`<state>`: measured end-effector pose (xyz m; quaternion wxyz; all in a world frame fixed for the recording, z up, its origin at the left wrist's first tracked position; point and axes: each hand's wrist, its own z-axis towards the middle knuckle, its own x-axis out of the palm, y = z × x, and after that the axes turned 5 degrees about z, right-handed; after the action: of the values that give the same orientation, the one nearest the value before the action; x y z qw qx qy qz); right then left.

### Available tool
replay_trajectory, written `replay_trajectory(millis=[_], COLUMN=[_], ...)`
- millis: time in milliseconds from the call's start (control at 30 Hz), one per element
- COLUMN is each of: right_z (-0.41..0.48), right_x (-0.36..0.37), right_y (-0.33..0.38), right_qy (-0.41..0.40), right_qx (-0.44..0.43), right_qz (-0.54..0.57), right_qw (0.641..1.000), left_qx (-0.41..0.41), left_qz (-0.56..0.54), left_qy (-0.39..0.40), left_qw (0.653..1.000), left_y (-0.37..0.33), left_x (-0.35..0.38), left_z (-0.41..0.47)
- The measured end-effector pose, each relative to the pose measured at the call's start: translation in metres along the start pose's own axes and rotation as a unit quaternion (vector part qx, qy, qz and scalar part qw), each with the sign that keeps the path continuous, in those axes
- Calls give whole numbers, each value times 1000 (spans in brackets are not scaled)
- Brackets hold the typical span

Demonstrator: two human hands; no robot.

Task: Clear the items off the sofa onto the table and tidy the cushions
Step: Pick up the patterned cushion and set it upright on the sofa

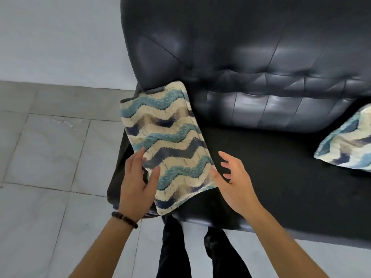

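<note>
Flanking a cream-and-blue wave-patterned fabric cushion [166, 145] at the 9 o'clock end of the black leather sofa [261, 57], long axis 11-to-5 o'clock: left hand [136, 185], flat, touches its edge; right hand [234, 183], spread, just beside.

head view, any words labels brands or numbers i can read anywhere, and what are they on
None: no readable text shows in this view.
The wave-patterned cushion and the second cushion carry only a zigzag print.
The black sofa, bead bracelet and floor tiles show no label, brand or number.
</note>
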<state>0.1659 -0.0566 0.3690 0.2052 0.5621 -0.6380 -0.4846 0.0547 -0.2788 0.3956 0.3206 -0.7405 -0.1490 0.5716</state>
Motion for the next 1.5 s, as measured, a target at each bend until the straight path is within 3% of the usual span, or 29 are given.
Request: replay_trajectory(millis=[167,300,467,533,600,700,833,967,1033,1233,1367,1500], right_z=[84,146,191,199,199,183,147,113,104,96,120,179], right_x=[59,107,148,136,117,87,20,-53,-82,-166,-206,-205], right_y=[-81,-142,-192,-193,-189,-166,-142,-147,-150,-135,-111,-113], right_qy=[-29,-47,-16,-18,-17,-13,-64,-115,-153,-286,-268,-198], right_qx=[83,148,222,237,203,103,-46,-102,-112,-61,-89,-47], right_qz=[13,26,-76,-55,10,-61,-197,-252,-303,-390,-436,-461], right_qw=[996,988,972,970,979,993,977,955,934,873,855,864], left_qx=[124,101,109,118,122,208,411,441,437,484,484,400], left_qz=[193,355,352,344,340,347,371,463,488,392,387,411], left_qy=[124,183,155,154,167,144,96,140,162,29,-12,60], left_qw=[965,911,917,919,917,903,827,756,738,782,785,817], left_y=[86,174,201,198,190,161,81,7,-15,-75,-105,-90], left_x=[104,168,190,186,179,166,142,159,181,204,207,223], left_z=[118,155,150,149,150,161,212,242,234,202,221,259])
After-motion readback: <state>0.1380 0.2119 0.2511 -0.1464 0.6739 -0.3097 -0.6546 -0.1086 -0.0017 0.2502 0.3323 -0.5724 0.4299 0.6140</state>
